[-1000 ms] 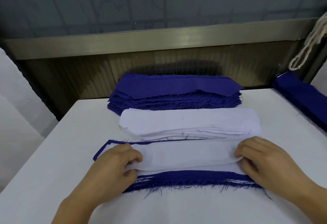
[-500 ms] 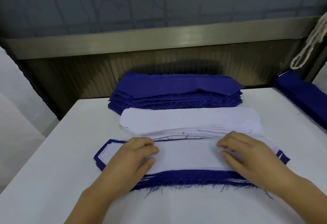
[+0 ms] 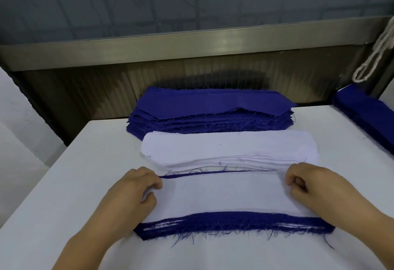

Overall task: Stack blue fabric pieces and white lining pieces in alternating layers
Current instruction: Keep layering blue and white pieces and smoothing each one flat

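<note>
The layered stack (image 3: 234,224) lies nearest me, its frayed blue edges showing along the front and back. A white lining piece (image 3: 223,194) is the top layer. My left hand (image 3: 132,195) sits at its left end with fingers curled, pinching the white edge between thumb and fingers. At the right end my right hand (image 3: 315,188) has its fingers curled onto the same piece. Behind lies the pile of white lining pieces (image 3: 223,148), and farther back the pile of blue fabric pieces (image 3: 213,107).
Everything lies on a white table (image 3: 74,173) that ends at a metal sill (image 3: 191,41) and a dark gap behind. Another blue pile (image 3: 366,118) sits at the right edge, with a white cord (image 3: 375,56) hanging above it.
Both hands slid outward from the middle of the top white piece to its two ends, and their flat fingers curled in. The stack's pointed ends are now covered by the hands.
</note>
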Tool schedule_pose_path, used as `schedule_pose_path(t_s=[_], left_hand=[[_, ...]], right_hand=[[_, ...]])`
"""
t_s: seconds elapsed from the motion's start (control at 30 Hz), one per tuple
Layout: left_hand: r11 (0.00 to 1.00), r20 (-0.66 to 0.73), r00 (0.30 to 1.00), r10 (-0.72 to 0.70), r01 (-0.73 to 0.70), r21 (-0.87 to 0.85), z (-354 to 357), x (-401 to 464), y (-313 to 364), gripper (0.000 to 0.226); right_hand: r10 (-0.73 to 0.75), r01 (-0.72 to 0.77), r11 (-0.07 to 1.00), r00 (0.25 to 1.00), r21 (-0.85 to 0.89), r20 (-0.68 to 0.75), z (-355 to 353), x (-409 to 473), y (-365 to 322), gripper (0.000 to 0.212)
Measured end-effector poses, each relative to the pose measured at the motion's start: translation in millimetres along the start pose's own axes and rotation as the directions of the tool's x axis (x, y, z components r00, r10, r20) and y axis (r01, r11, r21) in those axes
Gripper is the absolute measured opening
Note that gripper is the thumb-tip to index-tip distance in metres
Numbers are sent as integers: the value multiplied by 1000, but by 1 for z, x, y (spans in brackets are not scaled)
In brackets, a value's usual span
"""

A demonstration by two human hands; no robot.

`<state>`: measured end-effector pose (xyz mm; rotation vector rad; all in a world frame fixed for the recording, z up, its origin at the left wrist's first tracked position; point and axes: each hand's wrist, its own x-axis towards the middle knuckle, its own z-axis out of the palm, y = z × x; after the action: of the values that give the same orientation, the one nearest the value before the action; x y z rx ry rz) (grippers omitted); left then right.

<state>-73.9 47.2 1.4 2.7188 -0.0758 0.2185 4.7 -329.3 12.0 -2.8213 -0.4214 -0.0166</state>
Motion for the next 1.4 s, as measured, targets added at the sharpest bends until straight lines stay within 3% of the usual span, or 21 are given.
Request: schedule_pose_path(t_s=[0.1,0.27,0.37,0.5,0.63,0.73,0.93,1.1,1.23,1.4], left_hand=[[998,-29,999,-37,38,41,-4,12,6,20],[998,-259,966,0,18,68,-9,63,19,22],[994,-347,936,63,-27,107,-6,106,28,31],[969,-288,948,135,-66,236,4,160,27,47],[954,-241,956,170,-98,284,11,181,15,38],[937,-291,934,207,-104,333,12,182,7,30],[969,-414,898,152,-52,243,2,190,11,17],[991,-408,912,37,18,132,0,198,13,7],[995,-254,964,-81,65,-71,-7,206,8,11],[974,-118,991,-69,41,-224,-22,213,5,10]], right_hand=[[24,-24,999,1000,-44,-6,-6,13,1,20],[-81,107,990,965,92,-250,-16,63,-10,9],[-146,171,985,910,30,-387,-15,106,-18,28],[-184,182,983,912,-41,-367,-11,151,-22,40],[-242,209,970,887,-125,-394,-6,166,-14,27],[-284,232,958,865,-171,-413,-7,170,-9,23],[-323,262,946,821,-191,-471,-11,173,-9,14],[-182,200,980,855,-15,-485,-15,182,-14,4],[-70,143,950,964,277,-256,-33,191,-9,16],[-10,70,855,993,513,-119,-47,193,-1,24]])
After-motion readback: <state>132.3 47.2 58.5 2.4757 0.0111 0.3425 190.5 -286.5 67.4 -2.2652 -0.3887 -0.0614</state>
